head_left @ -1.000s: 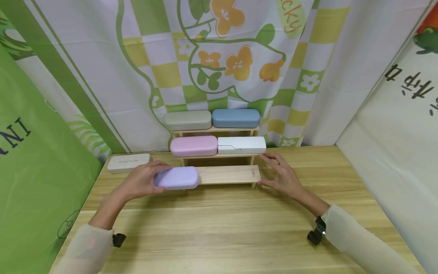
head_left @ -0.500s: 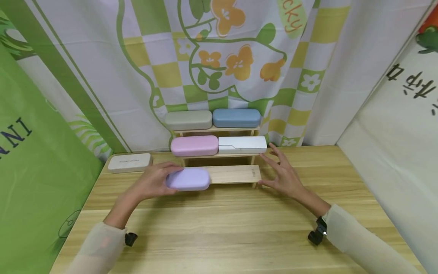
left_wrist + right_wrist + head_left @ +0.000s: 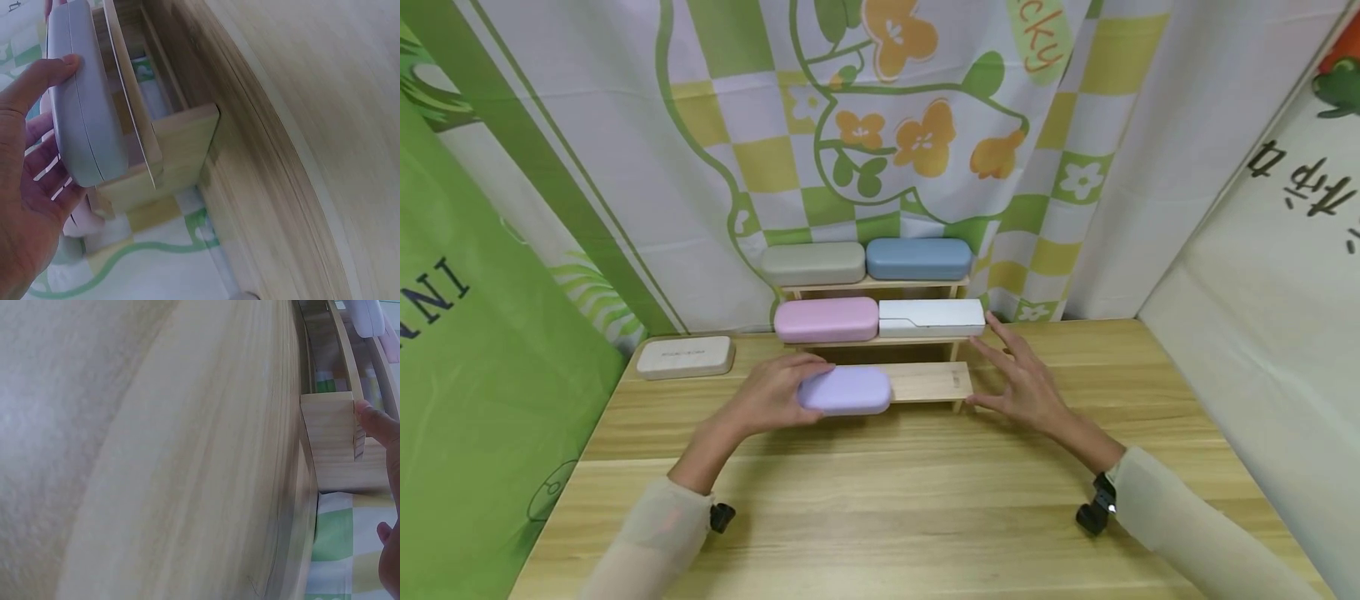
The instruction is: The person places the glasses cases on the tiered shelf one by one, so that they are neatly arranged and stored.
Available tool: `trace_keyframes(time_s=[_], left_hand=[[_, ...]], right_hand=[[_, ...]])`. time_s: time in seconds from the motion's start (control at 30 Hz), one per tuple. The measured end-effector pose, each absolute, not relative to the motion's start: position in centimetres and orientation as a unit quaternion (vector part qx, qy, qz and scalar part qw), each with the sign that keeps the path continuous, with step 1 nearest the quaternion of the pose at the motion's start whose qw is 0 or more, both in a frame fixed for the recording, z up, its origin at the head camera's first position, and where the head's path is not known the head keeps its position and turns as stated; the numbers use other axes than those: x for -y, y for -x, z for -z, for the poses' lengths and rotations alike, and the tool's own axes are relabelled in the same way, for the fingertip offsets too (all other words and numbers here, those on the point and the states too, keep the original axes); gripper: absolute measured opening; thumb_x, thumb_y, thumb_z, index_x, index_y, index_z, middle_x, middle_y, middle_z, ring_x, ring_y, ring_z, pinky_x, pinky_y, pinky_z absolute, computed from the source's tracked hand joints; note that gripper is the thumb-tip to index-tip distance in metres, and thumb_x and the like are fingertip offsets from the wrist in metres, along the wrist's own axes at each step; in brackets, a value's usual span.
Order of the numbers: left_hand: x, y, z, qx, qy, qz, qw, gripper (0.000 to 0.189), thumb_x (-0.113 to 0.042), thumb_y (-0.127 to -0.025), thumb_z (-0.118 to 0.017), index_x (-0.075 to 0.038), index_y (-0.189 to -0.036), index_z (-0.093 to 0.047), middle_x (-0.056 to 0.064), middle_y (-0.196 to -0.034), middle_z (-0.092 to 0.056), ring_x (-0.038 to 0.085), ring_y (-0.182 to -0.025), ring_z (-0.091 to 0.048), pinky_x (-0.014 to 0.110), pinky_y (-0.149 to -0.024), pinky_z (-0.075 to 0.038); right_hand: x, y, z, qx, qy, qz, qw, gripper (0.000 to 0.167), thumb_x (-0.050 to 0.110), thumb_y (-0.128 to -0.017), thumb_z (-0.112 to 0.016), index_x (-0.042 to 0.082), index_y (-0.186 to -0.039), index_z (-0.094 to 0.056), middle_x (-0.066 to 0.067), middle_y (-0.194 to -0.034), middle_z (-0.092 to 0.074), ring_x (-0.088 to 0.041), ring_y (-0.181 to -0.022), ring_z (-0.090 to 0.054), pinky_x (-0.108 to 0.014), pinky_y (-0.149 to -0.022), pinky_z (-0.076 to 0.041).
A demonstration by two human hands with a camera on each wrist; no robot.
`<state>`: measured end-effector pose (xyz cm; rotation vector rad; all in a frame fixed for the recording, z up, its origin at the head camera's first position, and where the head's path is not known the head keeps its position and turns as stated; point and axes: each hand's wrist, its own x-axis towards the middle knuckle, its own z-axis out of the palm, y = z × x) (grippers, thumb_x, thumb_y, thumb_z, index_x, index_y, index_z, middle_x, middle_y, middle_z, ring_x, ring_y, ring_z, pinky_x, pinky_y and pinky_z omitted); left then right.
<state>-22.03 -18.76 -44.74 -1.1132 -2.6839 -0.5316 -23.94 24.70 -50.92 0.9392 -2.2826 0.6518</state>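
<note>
My left hand [image 3: 778,393] grips a lavender glasses case [image 3: 848,389] by its left end, thumb on the near side and fingers on the far side. The case is level over the bottom tier of a three-tier wooden rack [image 3: 928,382]; in the left wrist view a gap shows between the case [image 3: 81,100] and the shelf edge. My right hand [image 3: 1026,392] is at the rack's right end, fingers spread. Its thumb [image 3: 375,422] touches the bottom shelf's edge, and its fingertips are close to the white glasses case [image 3: 931,318] on the middle tier.
Beside the white case lies a pink case [image 3: 826,320]. A grey-green case [image 3: 813,263] and a blue case [image 3: 918,259] fill the top tier. Left of the rack, a flat off-white case [image 3: 685,357] lies on the wooden table [image 3: 880,517]. A patterned curtain [image 3: 910,125] hangs close behind.
My left hand has carried the lavender case rightward along the bottom tier, from its left end to near its middle. The right hand stays at the rack's end, its index finger more extended than before.
</note>
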Motion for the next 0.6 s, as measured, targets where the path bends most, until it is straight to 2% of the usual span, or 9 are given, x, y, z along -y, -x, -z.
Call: trace_keyframes(time_s=[0.07,0.13,0.23,0.37,0.6], left_hand=[[18.3,22.1,44.8,0.905,0.373,0.181,0.092,0.07,-0.03,-0.07,-0.096,-0.004,-0.131,-0.074,0.014,-0.129,-0.073,0.03,-0.115,-0.071,0.045,-0.091,-0.061],[17.9,22.3,44.9,0.907,0.37,0.181,0.092,0.07,-0.031,-0.071,-0.095,-0.005,-0.132,-0.074,0.013,-0.13,-0.073,0.029,-0.116,-0.071,0.044,-0.09,-0.061],[17.2,22.5,45.1,0.908,0.366,0.18,0.097,0.069,-0.032,-0.072,-0.095,-0.006,-0.132,-0.074,0.012,-0.131,-0.073,0.028,-0.117,-0.071,0.044,-0.088,-0.061],[16.4,22.7,45.2,0.907,0.366,0.182,0.104,0.068,-0.033,-0.072,-0.094,-0.006,-0.131,-0.074,0.013,-0.131,-0.073,0.029,-0.118,-0.071,0.045,-0.089,-0.061],[15.1,22.7,45.6,0.908,0.357,0.192,0.102,0.067,-0.034,-0.074,-0.093,-0.006,-0.132,-0.074,0.013,-0.132,-0.072,0.03,-0.121,-0.069,0.046,-0.091,-0.06]], right_hand=[[-24.8,24.0,51.0,0.855,-0.355,-0.242,0.291,0.111,0.029,-0.051,-0.106,0.007,-0.149,-0.06,-0.021,-0.169,-0.034,-0.043,-0.141,-0.048,-0.045,-0.081,-0.056],[-24.9,24.1,51.0,0.854,-0.357,-0.241,0.291,0.111,0.031,-0.051,-0.106,0.007,-0.149,-0.06,-0.02,-0.17,-0.034,-0.041,-0.142,-0.048,-0.046,-0.097,-0.054],[-24.9,24.1,51.0,0.855,-0.359,-0.242,0.287,0.111,0.032,-0.052,-0.105,0.007,-0.149,-0.06,-0.02,-0.17,-0.033,-0.04,-0.144,-0.046,-0.04,-0.12,-0.04],[-24.9,24.2,50.9,0.855,-0.36,-0.245,0.282,0.111,0.032,-0.052,-0.105,0.006,-0.149,-0.06,-0.022,-0.169,-0.034,-0.04,-0.145,-0.046,-0.029,-0.126,-0.027],[-25.0,24.2,50.9,0.852,-0.367,-0.249,0.279,0.11,0.031,-0.052,-0.105,0.006,-0.149,-0.06,-0.021,-0.17,-0.033,-0.039,-0.146,-0.044,-0.027,-0.128,-0.02]])
